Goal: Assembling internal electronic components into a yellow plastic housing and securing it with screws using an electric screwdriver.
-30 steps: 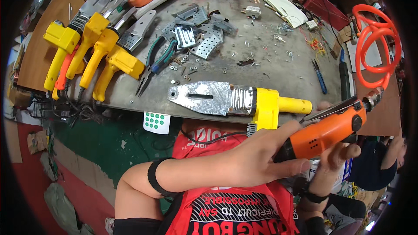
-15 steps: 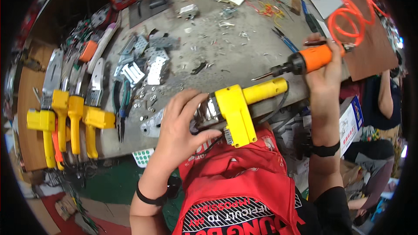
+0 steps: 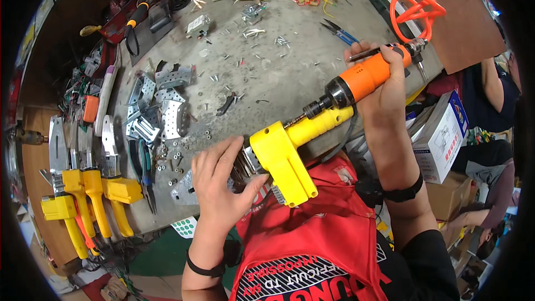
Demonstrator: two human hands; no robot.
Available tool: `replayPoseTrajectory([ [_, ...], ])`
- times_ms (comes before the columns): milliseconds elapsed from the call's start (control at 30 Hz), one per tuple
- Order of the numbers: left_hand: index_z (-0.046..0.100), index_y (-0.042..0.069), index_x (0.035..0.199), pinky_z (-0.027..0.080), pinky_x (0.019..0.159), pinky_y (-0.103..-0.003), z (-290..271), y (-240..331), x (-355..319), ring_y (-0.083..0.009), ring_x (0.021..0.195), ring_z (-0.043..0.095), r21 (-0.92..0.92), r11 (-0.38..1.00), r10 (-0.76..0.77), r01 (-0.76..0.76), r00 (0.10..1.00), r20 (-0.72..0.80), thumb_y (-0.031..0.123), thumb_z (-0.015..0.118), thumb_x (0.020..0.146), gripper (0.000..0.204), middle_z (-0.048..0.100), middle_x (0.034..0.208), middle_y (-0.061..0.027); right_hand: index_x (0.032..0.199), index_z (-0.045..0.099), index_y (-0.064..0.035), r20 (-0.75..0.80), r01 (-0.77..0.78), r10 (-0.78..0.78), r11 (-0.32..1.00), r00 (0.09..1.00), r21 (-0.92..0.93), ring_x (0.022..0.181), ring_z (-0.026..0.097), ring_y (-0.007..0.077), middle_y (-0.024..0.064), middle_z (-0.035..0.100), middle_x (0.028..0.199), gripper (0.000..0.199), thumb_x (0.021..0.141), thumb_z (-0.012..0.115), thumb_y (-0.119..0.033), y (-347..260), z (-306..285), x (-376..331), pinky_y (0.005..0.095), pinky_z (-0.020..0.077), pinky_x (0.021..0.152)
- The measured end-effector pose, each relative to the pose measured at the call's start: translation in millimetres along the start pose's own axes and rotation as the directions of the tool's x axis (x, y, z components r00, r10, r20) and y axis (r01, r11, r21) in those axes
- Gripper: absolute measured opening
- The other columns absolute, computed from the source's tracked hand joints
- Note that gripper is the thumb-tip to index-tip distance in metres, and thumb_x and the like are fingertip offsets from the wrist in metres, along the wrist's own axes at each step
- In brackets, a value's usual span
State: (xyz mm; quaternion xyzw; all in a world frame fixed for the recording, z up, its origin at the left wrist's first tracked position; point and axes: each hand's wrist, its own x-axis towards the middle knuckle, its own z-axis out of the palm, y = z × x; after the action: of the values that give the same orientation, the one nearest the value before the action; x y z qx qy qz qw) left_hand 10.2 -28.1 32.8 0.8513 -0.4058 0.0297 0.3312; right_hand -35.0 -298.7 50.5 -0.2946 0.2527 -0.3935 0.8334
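My left hand is closed around the metal end of a yellow plastic-cased tool, which has a ridged handle and a dark cord. The tool lies across the bench's front edge, above my red apron. My right hand grips an orange air screwdriver with a black chuck. Its thin bit meets the yellow casing near the base of the handle; whether it sits in a hole I cannot tell. A coiled orange hose joins the screwdriver's rear end.
Several similar yellow tools with metal blades stand at the left edge. Green-handled pliers, perforated metal plates and scattered nuts and screws lie on the bench. Blue-handled tweezers lie farther back. Another person's arm shows at right.
The screwdriver has come left and down, bringing its bit from above the handle to the yellow casing. My left hand still holds the yellow tool. The whole view has shifted.
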Motion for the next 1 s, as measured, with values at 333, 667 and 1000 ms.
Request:
replayPoseTrajectory([
  [333,0.059,0.000,0.115,0.038,0.089,-0.042,1,-2,1,-0.0303,0.100,0.056,0.015,1.000,0.004,-0.005,0.998,0.064,0.035,0.081,0.059,0.069,0.061,0.114,-0.0133,0.105,0.043,-0.0001,-0.023,0.020,-0.018,0.999,1.000,0.051,0.097,0.058,0.0290,0.0163,0.055,0.102,0.035,0.083,0.059,-0.021,6,-3,-1,0.0439,0.0434,0.098],
  [667,0.060,0.000,0.114,0.041,0.088,-0.041,0,-2,3,-0.0314,0.098,0.059,0.025,1.000,0.002,-0.003,0.998,0.064,0.034,0.081,0.060,0.068,0.063,0.112,-0.0151,0.102,0.048,0.0008,-0.037,0.052,-0.053,0.998,0.998,-0.022,0.091,0.063,0.0278,0.0159,0.062,0.094,0.036,0.079,0.063,-0.022,9,0,-1,0.0394,0.0483,0.091],
  [1000,0.060,0.000,0.115,0.040,0.088,-0.041,0,-2,3,-0.0304,0.100,0.059,0.039,0.999,-0.023,0.019,0.994,0.105,0.035,0.082,0.062,0.067,0.063,0.112,-0.0149,0.103,0.050,-0.0010,-0.059,0.054,-0.053,0.998,0.997,0.017,0.096,0.063,0.0305,0.0164,0.063,0.095,0.036,0.081,0.062,-0.027,7,-2,-8,0.0404,0.0456,0.092],
])
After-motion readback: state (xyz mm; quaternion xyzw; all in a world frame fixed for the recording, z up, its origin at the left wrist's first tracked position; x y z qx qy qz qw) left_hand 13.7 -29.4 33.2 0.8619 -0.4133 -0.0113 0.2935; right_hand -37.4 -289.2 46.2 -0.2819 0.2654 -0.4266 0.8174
